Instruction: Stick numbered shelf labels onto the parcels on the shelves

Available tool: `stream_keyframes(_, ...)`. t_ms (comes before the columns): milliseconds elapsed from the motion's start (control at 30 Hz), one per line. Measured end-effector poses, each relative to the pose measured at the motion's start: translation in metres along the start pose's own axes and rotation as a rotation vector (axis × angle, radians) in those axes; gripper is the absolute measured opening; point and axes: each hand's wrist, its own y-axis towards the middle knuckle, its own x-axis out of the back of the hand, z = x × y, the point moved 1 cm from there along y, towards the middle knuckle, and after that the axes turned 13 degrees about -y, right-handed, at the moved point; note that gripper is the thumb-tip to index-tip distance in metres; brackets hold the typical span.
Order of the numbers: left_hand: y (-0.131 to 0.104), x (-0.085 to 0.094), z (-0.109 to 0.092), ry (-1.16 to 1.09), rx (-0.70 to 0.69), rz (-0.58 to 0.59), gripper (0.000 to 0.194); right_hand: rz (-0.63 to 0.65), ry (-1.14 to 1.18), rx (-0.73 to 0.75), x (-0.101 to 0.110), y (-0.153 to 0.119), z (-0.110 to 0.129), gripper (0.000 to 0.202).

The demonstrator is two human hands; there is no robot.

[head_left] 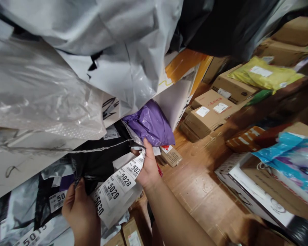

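My left hand (79, 208) pinches the lower edge of a black plastic parcel (100, 160) on a shelf. My right hand (147, 167) has its thumb and fingers closed on the top end of a strip of white number labels (114, 188), at the parcel's right end. The strip hangs down between my hands, printed 5028, 5029 and 5030. A purple parcel (152, 124) lies just above my right hand. Left of my left hand, another black parcel (43, 201) bears a partly hidden label.
Large grey and clear plastic parcels (105, 44) hang over the shelf edge above. Cardboard boxes (207, 109), a yellow parcel (264, 71) and a blue bag (295, 160) are at the right, by the brown floor (192, 181). A string crosses the black parcel.
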Motion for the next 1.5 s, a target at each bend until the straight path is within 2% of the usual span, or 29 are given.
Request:
stream_keyframes(67, 0.004, -0.002, -0.004, 0.015, -0.006, 0.010, 0.023, -0.020, -0.096, 0.109, 0.004, -0.001, -0.007, 0.033)
stream_keyframes(167, 0.019, -0.007, -0.014, 0.072, -0.068, 0.072, 0.024, -0.011, -0.225, 0.250, 0.006, -0.006, -0.020, 0.040)
stream_keyframes(267, 0.034, -0.007, -0.026, 0.185, -0.003, 0.128, 0.023, 0.056, -0.275, 0.336, 0.004, -0.016, -0.030, 0.041)
stream_keyframes(333, 0.037, -0.002, -0.036, 0.310, 0.052, 0.221, 0.028, 0.094, -0.290, 0.357, 0.002, -0.023, -0.035, 0.035)
stream_keyframes(400, 0.033, 0.007, -0.045, 0.405, 0.048, 0.310, 0.034, 0.107, -0.304, 0.358, 0.001, -0.029, -0.038, 0.032)
stream_keyframes(533, 0.025, 0.030, -0.057, 0.409, -0.002, 0.391, 0.060, 0.072, -0.318, 0.377, -0.002, -0.038, -0.044, 0.034)
stream_keyframes(600, 0.027, 0.038, -0.059, 0.427, -0.060, 0.467, 0.057, 0.053, -0.318, 0.378, -0.006, -0.041, -0.047, 0.033)
stream_keyframes(700, 0.036, 0.041, -0.060, 0.527, -0.130, 0.630, 0.036, 0.023, -0.318, 0.375, -0.011, -0.044, -0.049, 0.031)
stream_keyframes(867, 0.040, 0.032, -0.063, 0.488, -0.143, 0.803, 0.043, 0.001, -0.340, 0.389, -0.011, -0.041, -0.056, 0.033)
stream_keyframes(933, 0.034, 0.030, -0.065, 0.450, -0.138, 0.806, 0.046, -0.009, -0.339, 0.365, -0.008, -0.040, -0.061, 0.035)
stream_keyframes(967, 0.030, 0.031, -0.066, 0.444, -0.163, 0.769, 0.047, -0.021, -0.332, 0.353, -0.006, -0.040, -0.063, 0.035)
stream_keyframes(1067, 0.018, 0.046, -0.068, 0.471, -0.272, 0.511, 0.046, -0.109, -0.266, 0.404, 0.002, -0.049, -0.064, 0.034)
stream_keyframes(1133, 0.012, 0.062, -0.065, 0.512, -0.248, 0.396, 0.042, -0.218, -0.189, 0.503, 0.008, -0.062, -0.060, 0.032)
stream_keyframes(1167, 0.009, 0.071, -0.061, 0.518, -0.187, 0.428, 0.041, -0.279, -0.155, 0.547, 0.012, -0.070, -0.057, 0.032)
stream_keyframes(1200, 0.006, 0.078, -0.056, 0.507, -0.115, 0.526, 0.040, -0.336, -0.134, 0.577, 0.016, -0.077, -0.054, 0.032)
stream_keyframes(1300, -0.003, 0.093, -0.041, 0.381, 0.004, 0.994, 0.036, -0.489, -0.129, 0.589, 0.029, -0.097, -0.039, 0.034)
stream_keyframes(1333, -0.005, 0.096, -0.037, 0.339, 0.007, 1.111, 0.033, -0.532, -0.141, 0.588, 0.034, -0.105, -0.031, 0.034)
stream_keyframes(1367, -0.005, 0.098, -0.033, 0.312, 0.007, 1.176, 0.031, -0.574, -0.160, 0.603, 0.039, -0.113, -0.020, 0.034)
stream_keyframes(1433, 0.000, 0.102, -0.026, 0.286, 0.044, 1.166, 0.032, -0.646, -0.207, 0.684, 0.047, -0.135, 0.009, 0.034)
stream_keyframes(1500, 0.013, 0.109, -0.018, 0.293, 0.128, 1.066, 0.038, -0.698, -0.254, 0.826, 0.054, -0.166, 0.047, 0.033)
